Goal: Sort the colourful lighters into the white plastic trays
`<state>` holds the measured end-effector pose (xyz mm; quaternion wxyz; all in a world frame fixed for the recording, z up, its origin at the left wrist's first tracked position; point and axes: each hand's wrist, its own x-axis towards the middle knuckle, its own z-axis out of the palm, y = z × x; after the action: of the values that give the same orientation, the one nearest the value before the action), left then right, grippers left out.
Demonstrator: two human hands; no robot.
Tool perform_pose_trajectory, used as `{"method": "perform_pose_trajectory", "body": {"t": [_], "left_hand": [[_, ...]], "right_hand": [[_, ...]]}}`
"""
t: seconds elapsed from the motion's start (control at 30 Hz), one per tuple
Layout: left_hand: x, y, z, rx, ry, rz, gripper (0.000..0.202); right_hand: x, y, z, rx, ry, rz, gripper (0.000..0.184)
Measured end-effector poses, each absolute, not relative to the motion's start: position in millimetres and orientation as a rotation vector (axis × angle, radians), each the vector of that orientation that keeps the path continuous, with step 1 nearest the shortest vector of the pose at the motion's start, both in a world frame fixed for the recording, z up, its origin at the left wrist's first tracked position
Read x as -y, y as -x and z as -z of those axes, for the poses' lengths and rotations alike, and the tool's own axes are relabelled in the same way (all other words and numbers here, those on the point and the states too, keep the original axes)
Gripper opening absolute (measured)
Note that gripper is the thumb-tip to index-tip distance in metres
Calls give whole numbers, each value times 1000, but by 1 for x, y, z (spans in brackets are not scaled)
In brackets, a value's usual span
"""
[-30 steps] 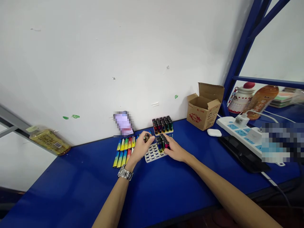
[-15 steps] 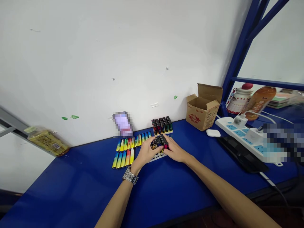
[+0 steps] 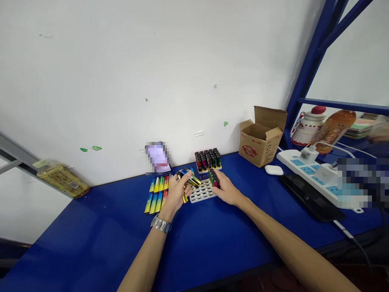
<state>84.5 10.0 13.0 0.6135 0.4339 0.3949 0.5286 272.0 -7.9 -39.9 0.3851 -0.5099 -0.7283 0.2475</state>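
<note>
My left hand [image 3: 174, 194] is closed around several shiny lighters [image 3: 194, 180] with yellow-gold bodies, tilted at different angles just above the left part of a white perforated tray [image 3: 197, 198]. My right hand [image 3: 227, 190] grips a cluster of upright lighters [image 3: 213, 177] with black tops at the tray's right end, thumb in front and fingers behind. Most of the tray's holes between the hands show bare. To the left, two rows of multicoloured lighters [image 3: 154, 202] lie flat on the blue table, partly covered by my left hand. Behind the tray stands a block of upright lighters [image 3: 208, 159] in another holder.
A phone [image 3: 158, 156] leans on the wall at the back. An open cardboard box [image 3: 258, 148], a white earbud case [image 3: 274, 170], a black device [image 3: 310, 198] and a power strip [image 3: 304, 168] with chargers lie to the right. A yellow bottle [image 3: 62, 179] rests at far left.
My hands have parted. The left has lifted several lighters from the tray and moved left with them tilted, baring the tray's holes. My right hand stays at the tray's right end.
</note>
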Motion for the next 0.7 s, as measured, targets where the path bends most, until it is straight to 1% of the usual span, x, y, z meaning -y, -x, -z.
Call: {"method": "perform_pose_trajectory", "body": {"t": [0.13,0.3,0.53,0.6,0.67,0.7], "left_hand": [[-6,-73,-15,-865,-836,-1214,40],[7,-60,-11,-975,-764,-1176,41],[20,-54,-1,-1025,-806,-1042,36],[21,-53,1,-1020,-817,-1023,36],[22,-51,1,-1010,-818,-1017,36],[22,-50,0,-1005,-816,-1022,36]], "right_hand": [[4,-288,31,1740,1358,-573,67],[1,-304,22,1727,1345,-558,66],[-7,-319,32,1647,1501,-480,69],[-7,-322,34,1637,1545,-385,73],[-4,-321,31,1594,1534,-176,76],[-1,-317,28,1559,1507,-50,75]]}}
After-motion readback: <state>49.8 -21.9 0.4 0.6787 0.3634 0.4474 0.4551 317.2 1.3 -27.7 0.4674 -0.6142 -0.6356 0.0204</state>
